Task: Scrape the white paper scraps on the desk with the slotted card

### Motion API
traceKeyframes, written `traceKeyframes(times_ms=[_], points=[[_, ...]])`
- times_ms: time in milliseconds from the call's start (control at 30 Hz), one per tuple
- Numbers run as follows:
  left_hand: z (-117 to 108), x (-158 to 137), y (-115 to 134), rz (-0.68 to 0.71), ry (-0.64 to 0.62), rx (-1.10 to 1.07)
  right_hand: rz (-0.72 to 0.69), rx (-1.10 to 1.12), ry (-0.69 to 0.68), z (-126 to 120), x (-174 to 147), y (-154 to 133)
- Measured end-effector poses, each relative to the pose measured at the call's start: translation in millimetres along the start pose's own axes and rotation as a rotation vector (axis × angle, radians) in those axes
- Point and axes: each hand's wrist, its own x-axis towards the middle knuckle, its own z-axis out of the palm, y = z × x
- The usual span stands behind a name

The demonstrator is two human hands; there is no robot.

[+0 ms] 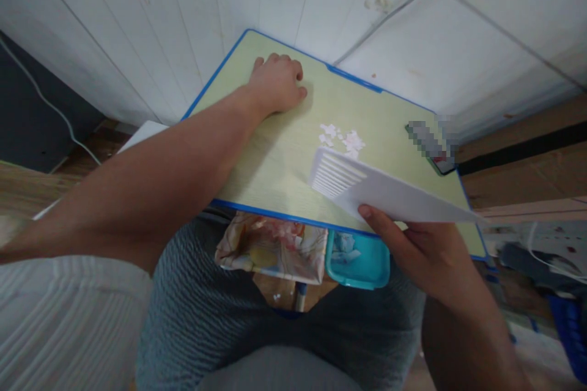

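My right hand (426,250) grips a thin white plastic panel (389,192) by its near edge, the thumb on its face. A row of slots runs along the panel's left end, which is raised at a tilt over the folding table (270,165). Just beyond that end lie small white paper-like scraps (351,142) in a loose cluster. My left hand (279,82) rests on the far left part of the tabletop, fingers loosely bent and apart from the thumb, with nothing visible in it.
A phone (431,146), partly blurred, lies at the table's right edge. Below the near edge are a patterned fabric-like container (275,250) with crumpled contents and a turquoise plastic box (358,281) with scraps inside. A white wall (183,6) stands behind, with a cable running along it.
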Motion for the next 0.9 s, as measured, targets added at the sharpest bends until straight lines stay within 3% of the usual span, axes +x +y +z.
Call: traceKeyframes(times_ms=[233, 500, 567, 600, 700, 767, 833, 900], points=[[-5.1, -0.6, 1.8, -0.023, -0.011, 0.026, -0.128, 0.088, -0.262, -9.0, 2.0, -7.7], [1.1, 5.5, -8.4, -0.031, 0.010, -0.057, -0.246, 0.133, -0.313, -18.8, 11.3, -6.4], [-0.2, 3.8, -6.9, -0.040, 0.005, -0.051, -0.181, 0.172, -0.218, -14.9, 6.5, -0.1], [-1.4, 2.1, -5.3, -0.043, 0.000, -0.044, -0.117, 0.198, -0.106, -11.7, 3.9, 4.9], [-4.9, -3.7, 0.0, -0.039, -0.021, -0.014, 0.144, 0.313, 0.396, -0.7, 2.0, 25.1], [-5.0, -6.2, 1.2, -0.046, -0.040, 0.004, 0.261, 0.427, 0.599, 4.5, 8.9, 38.8], [-2.8, -6.6, -0.7, -0.044, -0.023, 0.008, 0.316, 0.548, 0.693, 7.1, 21.4, 49.4], [0.2, -5.6, -4.6, -0.045, -0.003, 0.013, 0.333, 0.637, 0.704, 8.4, 36.7, 56.9]])
